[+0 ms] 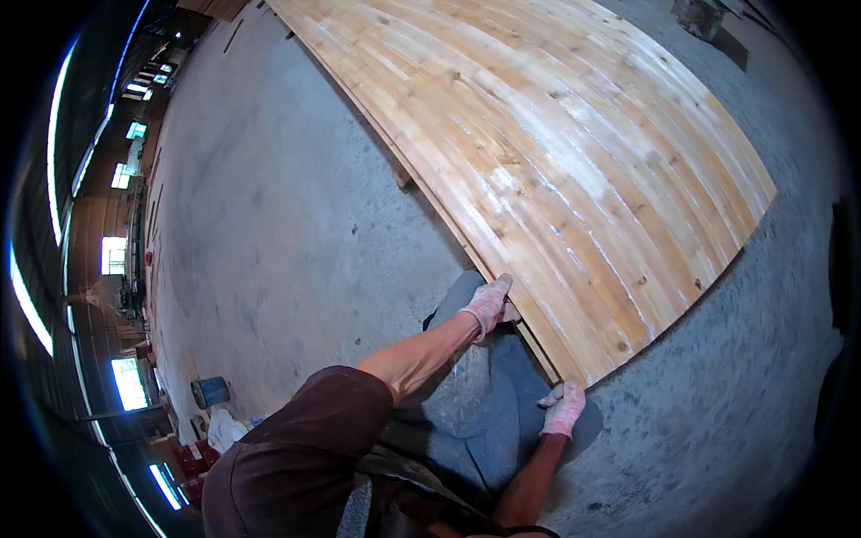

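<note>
A wide panel of joined wooden boards (574, 179) stretches from beside me to the far upper edge of the view. Pale whitish streaks run along several of its seams. My left hand (490, 306), in a pinkish-white work glove, grips the panel's near long edge, its thumb on top and its fingers at the side and below. At the panel's near corner my right hand (564, 407), gloved alike, is closed around the edge. A narrow gap along this edge suggests another board layer beneath. What the fingertips press on underneath is hidden.
Grey concrete floor (269, 224) surrounds the panel. A dark blue bucket (211, 392) stands at the left, near a white sack (226, 430). A round container (698, 18) is at the far right. Windows and stacked goods line the left wall.
</note>
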The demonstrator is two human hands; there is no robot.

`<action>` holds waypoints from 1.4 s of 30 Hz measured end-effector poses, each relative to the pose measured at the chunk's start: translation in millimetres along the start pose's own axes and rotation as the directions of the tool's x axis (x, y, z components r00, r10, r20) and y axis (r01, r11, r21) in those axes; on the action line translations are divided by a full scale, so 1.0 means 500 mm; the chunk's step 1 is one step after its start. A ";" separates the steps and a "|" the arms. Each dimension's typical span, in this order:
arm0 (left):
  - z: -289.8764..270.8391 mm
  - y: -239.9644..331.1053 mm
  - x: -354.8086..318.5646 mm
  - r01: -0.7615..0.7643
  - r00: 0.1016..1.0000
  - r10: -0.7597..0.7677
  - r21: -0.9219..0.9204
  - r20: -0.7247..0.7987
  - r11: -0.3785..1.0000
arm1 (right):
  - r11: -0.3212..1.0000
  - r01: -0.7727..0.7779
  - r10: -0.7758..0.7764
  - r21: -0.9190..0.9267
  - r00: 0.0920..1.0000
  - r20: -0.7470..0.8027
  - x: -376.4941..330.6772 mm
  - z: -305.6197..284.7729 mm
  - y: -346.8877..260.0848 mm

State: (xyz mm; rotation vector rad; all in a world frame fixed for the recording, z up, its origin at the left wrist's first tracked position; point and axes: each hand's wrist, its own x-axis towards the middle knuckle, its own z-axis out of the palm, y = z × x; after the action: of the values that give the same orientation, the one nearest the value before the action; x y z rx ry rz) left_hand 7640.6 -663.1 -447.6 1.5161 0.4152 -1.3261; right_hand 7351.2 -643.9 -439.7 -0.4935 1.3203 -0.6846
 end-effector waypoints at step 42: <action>-0.002 -0.006 -0.020 0.011 0.996 -0.012 0.010 0.090 1.000 | 0.998 0.032 -0.032 0.048 0.999 0.012 0.012 -0.019 0.038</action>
State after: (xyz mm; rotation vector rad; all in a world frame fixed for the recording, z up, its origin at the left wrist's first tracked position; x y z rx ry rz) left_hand 7635.3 -657.3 -440.5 1.4575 0.3604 -1.4015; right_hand 7345.7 -634.1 -458.5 -0.4804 1.2839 -0.7368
